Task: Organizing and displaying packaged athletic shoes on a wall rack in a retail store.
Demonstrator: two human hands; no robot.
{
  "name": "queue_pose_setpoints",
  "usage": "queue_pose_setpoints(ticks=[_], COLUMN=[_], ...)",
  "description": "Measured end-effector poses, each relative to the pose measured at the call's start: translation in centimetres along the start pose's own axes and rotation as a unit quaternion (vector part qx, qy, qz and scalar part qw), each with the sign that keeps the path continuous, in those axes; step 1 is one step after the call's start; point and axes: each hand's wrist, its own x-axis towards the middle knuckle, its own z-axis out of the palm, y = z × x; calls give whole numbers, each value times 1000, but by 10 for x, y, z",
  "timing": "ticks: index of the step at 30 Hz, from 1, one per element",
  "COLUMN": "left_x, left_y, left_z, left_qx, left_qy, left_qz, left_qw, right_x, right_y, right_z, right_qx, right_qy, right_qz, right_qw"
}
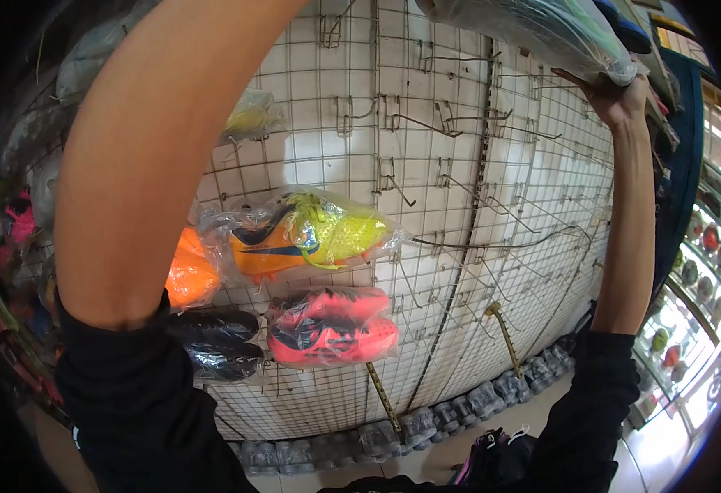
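My left arm [144,148] reaches up past the top edge, so my left hand is out of view. Raised at the upper right, my right hand [620,98] supports the end of a clear plastic bag [545,40] from below. Something pale and greenish is inside the bag, too blurred to name, and its far end runs out of the picture. Before me on the wire grid wall [422,179] hangs a bagged yellow and orange studded football boot [311,237]. Beneath it is a bagged pair of pink and black shoes [335,326].
Bare metal hooks [428,126] jut from the grid. Bagged black shoes [225,345] and an orange bagged item [191,271] hang at left. Wrapped grey dumbbells [379,439] line the floor by a black bag [499,456]. Lit display shelves [699,283] stand at right.
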Motion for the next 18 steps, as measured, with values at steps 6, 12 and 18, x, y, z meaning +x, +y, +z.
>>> queue_pose_setpoints(ticks=[6,12,18], left_x=[1,21,40], left_y=[-1,-12,-25], left_z=[-2,-15,-35], left_qx=[68,81,75], left_qy=[-25,-91,-102], left_qz=[21,-45,-89], left_qw=[997,992,988], right_x=[18,31,41], right_y=[29,48,59], right_z=[-20,-33,-32], right_qx=[85,97,104], right_qy=[81,49,32], right_qz=[-23,-17,-19], right_qw=[993,994,994])
